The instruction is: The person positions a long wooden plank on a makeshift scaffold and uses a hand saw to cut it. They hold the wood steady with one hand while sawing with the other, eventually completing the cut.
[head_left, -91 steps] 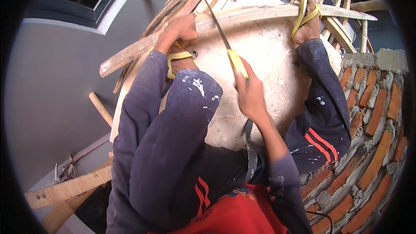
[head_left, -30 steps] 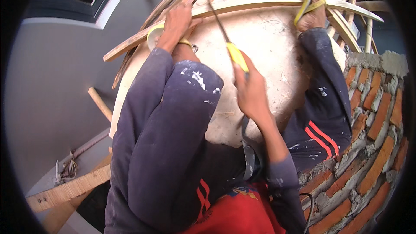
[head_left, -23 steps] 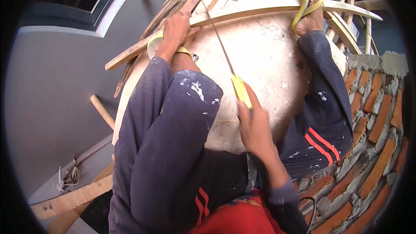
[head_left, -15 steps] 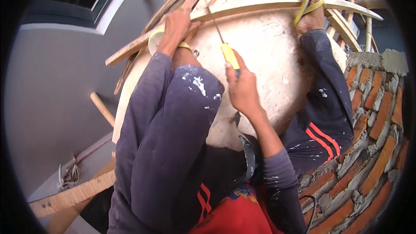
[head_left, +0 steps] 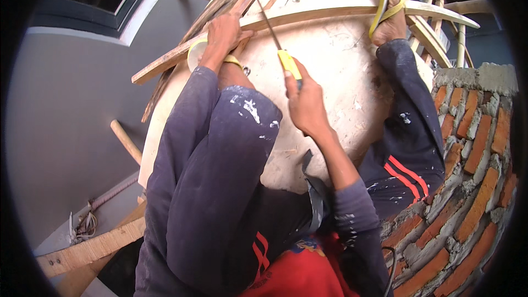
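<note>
A long, pale wooden strip lies across the far part of a light board. My left hand is closed on the strip left of the middle, beside my left foot in its yellow-strapped sandal. In my right hand is a handsaw with a yellow handle, gripped from behind. Its thin, dark blade crosses the strip just right of my left hand and points away from me. My right foot, in a yellow sandal, presses on the strip's right part.
Rough bark-edged wood lies beyond the strip at left. Sticks and slats stand at the far right, above a brick wall. A grey wall rises on the left, and a plywood strip sits lower left.
My right hand has pushed the saw forward, so more of the blade reaches past the strip. My left hand keeps its place on the wood. The whole view has shifted slightly.
</note>
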The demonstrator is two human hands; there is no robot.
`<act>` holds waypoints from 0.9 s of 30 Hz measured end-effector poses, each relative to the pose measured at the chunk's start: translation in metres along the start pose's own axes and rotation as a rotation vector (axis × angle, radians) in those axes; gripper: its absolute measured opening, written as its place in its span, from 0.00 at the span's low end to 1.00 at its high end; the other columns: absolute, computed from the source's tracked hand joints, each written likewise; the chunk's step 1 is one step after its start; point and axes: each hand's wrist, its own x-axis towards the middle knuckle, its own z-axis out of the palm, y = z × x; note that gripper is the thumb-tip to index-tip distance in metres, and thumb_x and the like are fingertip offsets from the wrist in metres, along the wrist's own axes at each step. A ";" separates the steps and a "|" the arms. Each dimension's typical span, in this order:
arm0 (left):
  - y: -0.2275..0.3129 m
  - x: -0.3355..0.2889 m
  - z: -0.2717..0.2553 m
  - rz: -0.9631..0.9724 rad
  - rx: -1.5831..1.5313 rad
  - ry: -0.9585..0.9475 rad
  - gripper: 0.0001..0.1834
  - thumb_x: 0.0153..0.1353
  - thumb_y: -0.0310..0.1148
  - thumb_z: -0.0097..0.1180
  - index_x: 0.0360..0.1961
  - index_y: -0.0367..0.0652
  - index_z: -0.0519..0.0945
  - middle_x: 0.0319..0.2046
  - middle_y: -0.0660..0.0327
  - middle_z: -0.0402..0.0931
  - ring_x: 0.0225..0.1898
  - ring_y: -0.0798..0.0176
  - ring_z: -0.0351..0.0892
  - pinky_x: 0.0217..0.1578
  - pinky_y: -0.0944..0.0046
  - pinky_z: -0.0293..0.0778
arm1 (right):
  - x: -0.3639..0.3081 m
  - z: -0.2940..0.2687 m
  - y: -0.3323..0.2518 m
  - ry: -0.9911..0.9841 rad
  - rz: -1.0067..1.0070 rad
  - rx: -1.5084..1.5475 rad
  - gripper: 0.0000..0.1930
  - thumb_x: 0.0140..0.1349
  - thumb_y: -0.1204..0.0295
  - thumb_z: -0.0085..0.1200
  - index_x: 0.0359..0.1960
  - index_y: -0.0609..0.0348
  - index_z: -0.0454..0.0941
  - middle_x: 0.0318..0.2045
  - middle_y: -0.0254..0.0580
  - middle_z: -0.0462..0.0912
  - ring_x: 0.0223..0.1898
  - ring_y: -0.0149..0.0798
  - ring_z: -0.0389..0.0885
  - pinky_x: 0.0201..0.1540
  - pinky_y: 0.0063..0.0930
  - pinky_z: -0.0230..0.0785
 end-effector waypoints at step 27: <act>0.003 0.003 -0.013 -0.019 -0.017 -0.064 0.38 0.43 0.61 0.67 0.47 0.40 0.82 0.33 0.44 0.82 0.38 0.46 0.83 0.41 0.51 0.76 | -0.003 0.003 0.002 0.003 -0.011 0.060 0.23 0.69 0.66 0.44 0.64 0.60 0.63 0.30 0.67 0.80 0.38 0.65 0.81 0.43 0.45 0.71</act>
